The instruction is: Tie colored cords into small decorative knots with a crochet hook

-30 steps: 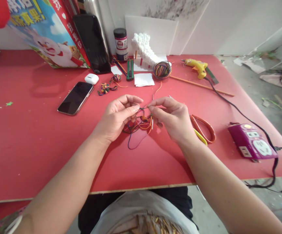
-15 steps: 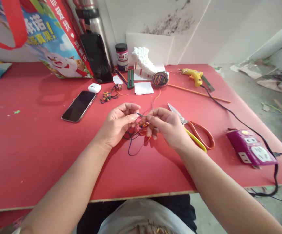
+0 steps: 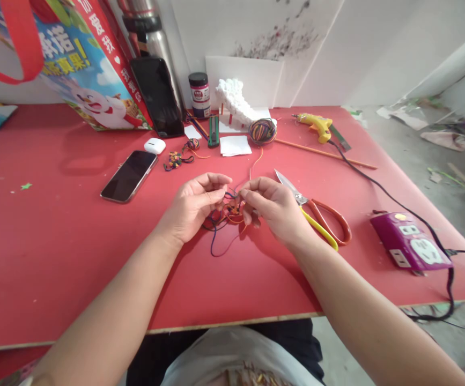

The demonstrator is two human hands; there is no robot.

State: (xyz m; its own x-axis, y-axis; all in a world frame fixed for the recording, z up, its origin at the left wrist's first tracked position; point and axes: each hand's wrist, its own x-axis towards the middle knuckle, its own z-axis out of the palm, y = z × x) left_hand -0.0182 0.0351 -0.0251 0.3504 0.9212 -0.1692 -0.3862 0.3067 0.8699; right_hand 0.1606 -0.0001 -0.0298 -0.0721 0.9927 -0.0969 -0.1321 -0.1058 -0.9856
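Both hands meet over the middle of the red table [image 3: 55, 257]. My left hand [image 3: 194, 206] pinches thin coloured cords [image 3: 226, 214] between thumb and fingers. My right hand [image 3: 274, 206] pinches the same bundle from the other side, fingers curled round it. Orange, blue and dark strands hang in loops under the hands, and one blue loop lies on the table below them. An orange strand runs back towards a ball of multicoloured cord [image 3: 263, 130].
Orange-handled scissors [image 3: 320, 217] lie just right of my right hand. A purple power strip [image 3: 411, 241] with a black cable sits at right. A phone [image 3: 128, 175], white earbud case [image 3: 154, 145], knotted cord bits [image 3: 175, 158], yellow glue gun [image 3: 315, 124] and printed bag [image 3: 83, 80] stand farther back.
The view tilted, so the table things sit lower in the picture. My hands drew closer together and the stretch of cord between the fingertips shortened into a bunched knot.
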